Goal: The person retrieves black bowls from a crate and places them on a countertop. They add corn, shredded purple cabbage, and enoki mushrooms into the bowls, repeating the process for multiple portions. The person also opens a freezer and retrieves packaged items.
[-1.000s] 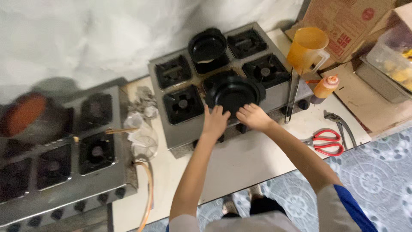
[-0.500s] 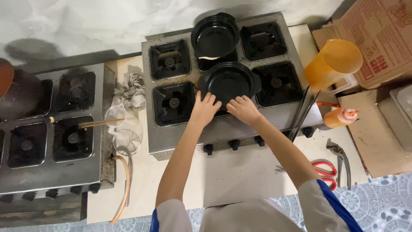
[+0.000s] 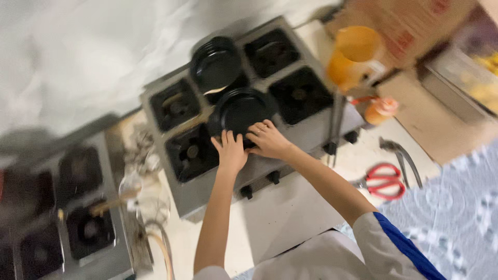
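Our left hand (image 3: 231, 151): fingers spread, flat on the near rim of the black pan (image 3: 239, 110), gripping nothing. Our right hand (image 3: 267, 140): fingers loosely apart, tips touching the same rim, just beside the left. Pan: sits mid-stove on the grey stove (image 3: 249, 98), between burners. Second black pan (image 3: 215, 65): just behind, touching or overlapping, we cannot tell. Red scissors (image 3: 383, 180): on the tabletop (image 3: 280, 218), right, well apart. Orange jug (image 3: 355, 56): far right edge of stove
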Action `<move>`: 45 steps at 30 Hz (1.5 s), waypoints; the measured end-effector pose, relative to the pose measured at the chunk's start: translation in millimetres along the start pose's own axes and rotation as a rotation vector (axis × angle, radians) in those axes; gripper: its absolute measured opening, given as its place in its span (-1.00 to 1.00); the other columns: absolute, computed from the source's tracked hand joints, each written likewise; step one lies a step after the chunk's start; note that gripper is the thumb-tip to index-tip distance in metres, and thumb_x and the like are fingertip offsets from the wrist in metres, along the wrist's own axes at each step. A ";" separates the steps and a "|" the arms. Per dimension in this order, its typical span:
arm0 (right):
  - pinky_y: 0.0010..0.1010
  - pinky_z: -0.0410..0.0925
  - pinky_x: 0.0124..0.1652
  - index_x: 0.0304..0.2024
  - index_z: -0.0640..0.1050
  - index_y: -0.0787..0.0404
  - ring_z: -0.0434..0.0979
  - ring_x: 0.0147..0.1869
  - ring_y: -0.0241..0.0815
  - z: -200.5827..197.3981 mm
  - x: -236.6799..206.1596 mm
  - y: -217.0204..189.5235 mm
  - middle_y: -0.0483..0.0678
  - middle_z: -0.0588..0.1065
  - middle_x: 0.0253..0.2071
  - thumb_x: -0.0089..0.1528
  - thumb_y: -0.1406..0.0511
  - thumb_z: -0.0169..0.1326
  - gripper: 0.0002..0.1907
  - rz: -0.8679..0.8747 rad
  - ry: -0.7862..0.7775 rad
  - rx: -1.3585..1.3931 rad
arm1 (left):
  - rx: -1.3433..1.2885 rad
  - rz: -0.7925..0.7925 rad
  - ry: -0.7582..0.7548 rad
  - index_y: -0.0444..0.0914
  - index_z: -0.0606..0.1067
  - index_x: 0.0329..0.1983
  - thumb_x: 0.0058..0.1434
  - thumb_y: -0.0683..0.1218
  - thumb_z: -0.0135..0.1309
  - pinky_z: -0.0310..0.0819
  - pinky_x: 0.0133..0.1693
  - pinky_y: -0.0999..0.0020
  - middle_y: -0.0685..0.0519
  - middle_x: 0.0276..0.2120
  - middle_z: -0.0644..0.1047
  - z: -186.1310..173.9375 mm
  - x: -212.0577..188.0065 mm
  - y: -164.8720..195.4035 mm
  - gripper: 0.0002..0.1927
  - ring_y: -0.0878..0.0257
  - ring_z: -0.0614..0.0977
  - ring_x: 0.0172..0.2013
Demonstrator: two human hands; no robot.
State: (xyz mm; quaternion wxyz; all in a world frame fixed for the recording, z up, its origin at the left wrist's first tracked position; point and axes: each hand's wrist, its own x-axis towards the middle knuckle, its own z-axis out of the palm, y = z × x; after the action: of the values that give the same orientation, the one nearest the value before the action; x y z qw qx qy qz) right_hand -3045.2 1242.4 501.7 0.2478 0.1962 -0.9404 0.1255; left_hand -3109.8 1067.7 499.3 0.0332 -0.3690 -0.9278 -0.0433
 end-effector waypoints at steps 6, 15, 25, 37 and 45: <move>-0.08 0.23 0.18 -0.09 0.52 0.22 0.44 0.19 0.07 -90.3 -103.8 -10.0 0.01 0.47 0.08 0.06 0.26 0.24 -0.61 0.254 0.232 0.047 | -0.212 0.191 0.071 -0.41 0.38 0.21 0.24 -0.13 0.03 -0.11 0.28 -0.47 -0.26 0.31 0.30 -27.8 -20.8 140.4 -0.52 -0.24 0.21 0.39; -0.03 0.30 -0.08 -0.37 0.50 0.20 0.46 -0.06 0.18 -280.5 -309.6 54.7 0.11 0.48 -0.18 0.08 -0.01 0.26 -0.57 0.589 0.143 -0.317 | -0.766 0.581 0.032 -0.29 0.39 0.22 0.29 -0.01 0.11 0.33 0.16 -0.06 -0.22 0.17 0.43 -51.3 -32.6 401.2 -0.53 -0.18 0.46 0.18; -0.04 0.31 0.15 -0.11 0.56 0.17 0.49 0.09 0.11 -412.3 -506.3 225.2 0.05 0.51 -0.06 0.27 0.24 0.21 -0.81 0.810 0.231 -0.509 | -1.222 0.349 -0.090 -0.28 0.49 0.09 0.25 0.06 0.19 0.50 0.02 0.22 -0.11 0.04 0.56 46.0 26.0 655.3 -0.56 0.06 0.63 -0.05; 0.06 0.32 0.03 0.03 0.46 0.26 0.45 0.10 0.26 -419.6 -531.2 332.0 0.19 0.47 -0.03 0.17 0.22 0.27 -0.55 0.851 0.098 -0.304 | -1.558 -0.057 0.017 -0.37 0.49 -0.05 0.29 -0.04 0.20 0.45 0.02 0.29 -0.07 -0.12 0.59 108.9 87.7 768.8 -0.67 0.19 0.58 -0.06; -0.05 0.40 -0.19 -0.21 0.61 0.23 0.54 -0.14 0.17 -434.2 -520.7 350.0 0.14 0.48 -0.20 0.07 0.28 0.31 -0.73 0.926 0.382 -0.371 | -1.544 -0.066 0.132 -0.31 0.50 -0.06 0.32 -0.04 0.12 0.55 -0.10 0.34 0.00 -0.10 0.55 85.3 75.5 756.5 -0.74 0.23 0.62 -0.12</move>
State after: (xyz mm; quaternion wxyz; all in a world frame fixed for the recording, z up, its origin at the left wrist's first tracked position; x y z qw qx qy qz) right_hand -2598.5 1858.9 552.0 0.3636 -0.3130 -0.8731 0.0871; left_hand -2647.0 1675.8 463.9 -0.1794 -0.2565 -0.6412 -0.7006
